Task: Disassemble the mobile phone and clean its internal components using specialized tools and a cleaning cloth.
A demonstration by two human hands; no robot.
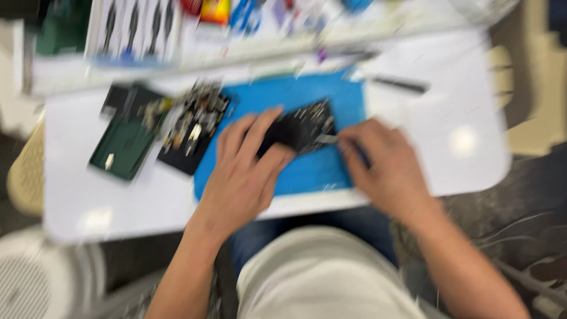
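Bright blue work mat (295, 97) on a white table (460, 118), black circuit board (298, 127) flecked silver, dark green tray (121, 147), black parts tray (192, 124) glinting metallic, beige trousers (319, 272).

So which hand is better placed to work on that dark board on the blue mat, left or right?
Probably the right hand: it holds a thin metal tool with its tip at the edge of the dark board. The left hand rests on the board, steadying it on the blue mat.

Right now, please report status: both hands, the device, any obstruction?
Left hand pressing dark device on blue mat. Right hand holds thin tool at its edge. Nothing between them.
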